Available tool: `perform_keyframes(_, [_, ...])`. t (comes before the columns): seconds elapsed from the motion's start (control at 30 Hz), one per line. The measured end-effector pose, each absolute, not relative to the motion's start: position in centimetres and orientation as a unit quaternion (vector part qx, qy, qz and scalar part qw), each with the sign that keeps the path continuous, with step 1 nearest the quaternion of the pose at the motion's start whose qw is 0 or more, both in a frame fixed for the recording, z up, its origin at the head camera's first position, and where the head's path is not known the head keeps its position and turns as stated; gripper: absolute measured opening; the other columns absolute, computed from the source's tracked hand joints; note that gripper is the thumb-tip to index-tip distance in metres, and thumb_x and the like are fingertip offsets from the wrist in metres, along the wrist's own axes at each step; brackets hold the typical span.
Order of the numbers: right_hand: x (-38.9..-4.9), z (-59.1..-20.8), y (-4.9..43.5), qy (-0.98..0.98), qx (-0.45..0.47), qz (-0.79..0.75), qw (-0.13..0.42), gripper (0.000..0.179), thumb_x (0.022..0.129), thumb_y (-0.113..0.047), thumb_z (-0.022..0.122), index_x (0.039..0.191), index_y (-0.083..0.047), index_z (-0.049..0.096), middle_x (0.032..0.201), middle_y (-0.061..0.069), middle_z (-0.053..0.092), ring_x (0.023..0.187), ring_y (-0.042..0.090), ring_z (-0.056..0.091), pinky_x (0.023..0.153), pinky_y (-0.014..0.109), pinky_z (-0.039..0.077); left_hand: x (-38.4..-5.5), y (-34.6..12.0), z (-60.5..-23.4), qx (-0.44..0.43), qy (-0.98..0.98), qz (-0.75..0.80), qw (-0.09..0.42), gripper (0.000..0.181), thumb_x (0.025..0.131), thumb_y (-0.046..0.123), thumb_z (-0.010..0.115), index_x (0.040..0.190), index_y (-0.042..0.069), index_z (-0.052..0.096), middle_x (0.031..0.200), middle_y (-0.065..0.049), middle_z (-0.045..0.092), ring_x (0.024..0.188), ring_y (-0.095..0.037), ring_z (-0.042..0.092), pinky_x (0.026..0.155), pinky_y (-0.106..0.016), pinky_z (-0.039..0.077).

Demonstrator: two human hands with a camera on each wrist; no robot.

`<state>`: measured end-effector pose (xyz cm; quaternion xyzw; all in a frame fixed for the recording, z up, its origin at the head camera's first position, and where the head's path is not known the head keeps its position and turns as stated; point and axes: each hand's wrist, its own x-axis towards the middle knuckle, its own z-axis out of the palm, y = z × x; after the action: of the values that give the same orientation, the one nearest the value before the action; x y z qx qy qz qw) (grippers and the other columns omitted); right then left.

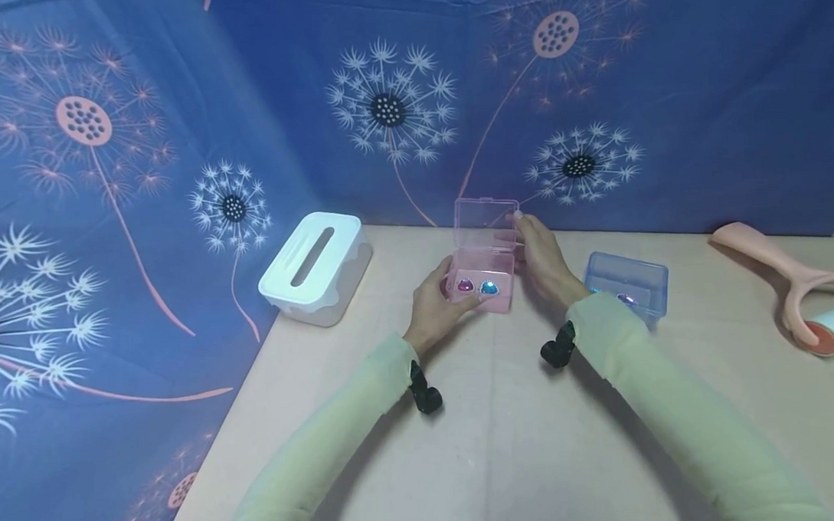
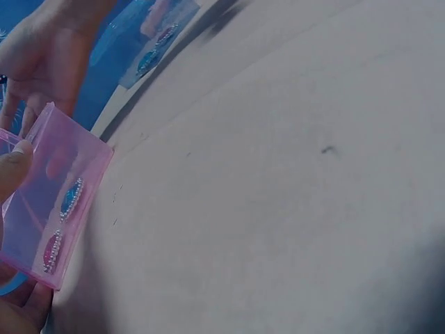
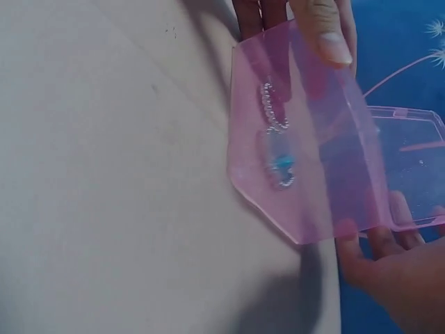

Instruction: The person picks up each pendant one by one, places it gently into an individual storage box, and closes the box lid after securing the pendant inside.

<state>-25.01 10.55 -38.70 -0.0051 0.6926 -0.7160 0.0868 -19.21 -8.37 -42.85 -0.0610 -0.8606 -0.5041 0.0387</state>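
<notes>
A see-through pink box (image 1: pixel 503 300) stands tilted above the table, its hinged lid (image 1: pixel 481 221) raised. Inside lie a pink gem piece (image 1: pixel 465 286) and a blue gem piece (image 1: pixel 489 288), both edged with silver beads, as the left wrist view shows. My left hand (image 1: pixel 434 310) grips the box from the left, thumb across its front wall. On the other side, my right hand (image 1: pixel 544 256) holds the raised lid at its right edge, some fingers showing through the pink plastic. Its fingertips also reach the box's side near the hinge in the right wrist view.
A clear blue box (image 1: pixel 656 294) with gem pieces in it sits beyond my right wrist. A white tissue box (image 1: pixel 345 282) stands at the back left. Far right lies a pink-handled lint roller (image 1: pixel 761 248). Blue dandelion-print cloth (image 1: pixel 280 81) hangs behind the table.
</notes>
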Motion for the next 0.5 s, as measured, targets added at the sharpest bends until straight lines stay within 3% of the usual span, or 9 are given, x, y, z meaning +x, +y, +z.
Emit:
perform_keyframes(0.23, [-24.6,-37.8,10.4,0.686,-0.023,-0.723,0.074,0.064,0.1,-0.056,0.03,0.147,-0.012,0.033,0.145,0.027,0.042,0.129,0.045,0.046,0.109,0.054,0.039,-19.3,-8.5,-42.8,-0.066,-0.863,-0.498,0.046,0.089,0.076,0.029,0.083,0.149,0.01,0.037,0.136,-0.013,0.058,0.111,-0.023,0.063,0.097,-0.033,0.051])
perform_keyframes(0.5, [-23.6,-37.7,9.8,0.747,-0.025,-0.663,0.028,0.065,0.099,-0.056,0.038,0.127,0.001,0.053,0.136,0.024,0.052,0.127,0.04,0.051,0.11,0.051,0.038,-19.3,-8.6,-42.9,-0.076,-0.867,-0.49,0.045,0.088,0.076,0.029,0.083,0.148,0.008,0.036,0.133,-0.016,0.059,0.111,-0.025,0.063,0.096,-0.034,0.051])
